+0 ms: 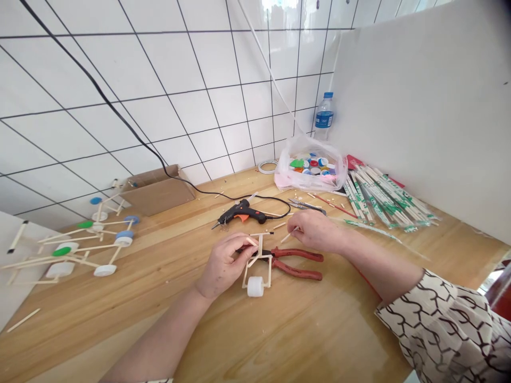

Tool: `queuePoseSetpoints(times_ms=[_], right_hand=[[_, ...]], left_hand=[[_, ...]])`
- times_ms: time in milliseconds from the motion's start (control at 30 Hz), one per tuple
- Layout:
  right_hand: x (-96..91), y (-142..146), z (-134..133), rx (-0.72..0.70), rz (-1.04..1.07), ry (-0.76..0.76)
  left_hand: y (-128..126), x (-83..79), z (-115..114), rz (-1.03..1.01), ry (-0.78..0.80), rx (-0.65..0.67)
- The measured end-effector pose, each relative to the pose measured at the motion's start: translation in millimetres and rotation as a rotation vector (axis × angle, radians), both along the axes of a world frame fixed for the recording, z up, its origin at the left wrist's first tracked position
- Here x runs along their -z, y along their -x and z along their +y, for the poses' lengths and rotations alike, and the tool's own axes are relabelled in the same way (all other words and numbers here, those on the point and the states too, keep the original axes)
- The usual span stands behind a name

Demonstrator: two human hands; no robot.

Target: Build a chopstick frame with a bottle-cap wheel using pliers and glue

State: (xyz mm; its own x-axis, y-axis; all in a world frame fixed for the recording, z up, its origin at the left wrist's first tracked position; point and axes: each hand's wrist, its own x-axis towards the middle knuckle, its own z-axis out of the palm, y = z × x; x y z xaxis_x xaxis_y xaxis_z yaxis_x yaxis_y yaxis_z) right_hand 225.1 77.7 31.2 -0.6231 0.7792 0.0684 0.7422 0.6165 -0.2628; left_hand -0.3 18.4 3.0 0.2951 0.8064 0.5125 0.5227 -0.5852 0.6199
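My left hand (225, 263) pinches a small frame of wooden sticks (261, 258) with a white bottle cap (255, 286) at its near end; the frame rests on the wooden table (279, 330). My right hand (315, 230) is closed on a short wooden stick (288, 235), held just right of the frame's far end. Red-handled pliers (297, 263) lie under and beside the frame. A black glue gun (241, 213) lies just beyond both hands, its cord running left and up the tiled wall.
Finished stick-and-cap models (80, 244) lie at the left, by a cardboard box (157, 189). A plastic bag of coloured caps (311, 167), a water bottle (324, 117), scissors (307, 206), tape roll (266, 166) and wrapped chopsticks (379, 199) sit at back right beside a white partition (431, 106).
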Motion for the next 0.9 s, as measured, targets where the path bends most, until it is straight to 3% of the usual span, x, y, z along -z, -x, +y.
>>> queuePoseSetpoints(times_ms=[267,400,600,900], right_hand=[[0.5,2,-2,-0.027,-0.061,0.013],[-1.2,10,-12,-0.051,0.158,-0.008],[-10.9,36,-30,-0.165,0.522,0.108],[-21.4,57,-27,-0.211,0.544,0.125]], left_hand=[[0,-0.8,1,-0.010,-0.008,0.014],[0,0.3,1,-0.028,-0.013,0.020],[1,0.2,0,-0.049,0.021,0.043],[4,6.9,3,-0.062,0.030,0.066]])
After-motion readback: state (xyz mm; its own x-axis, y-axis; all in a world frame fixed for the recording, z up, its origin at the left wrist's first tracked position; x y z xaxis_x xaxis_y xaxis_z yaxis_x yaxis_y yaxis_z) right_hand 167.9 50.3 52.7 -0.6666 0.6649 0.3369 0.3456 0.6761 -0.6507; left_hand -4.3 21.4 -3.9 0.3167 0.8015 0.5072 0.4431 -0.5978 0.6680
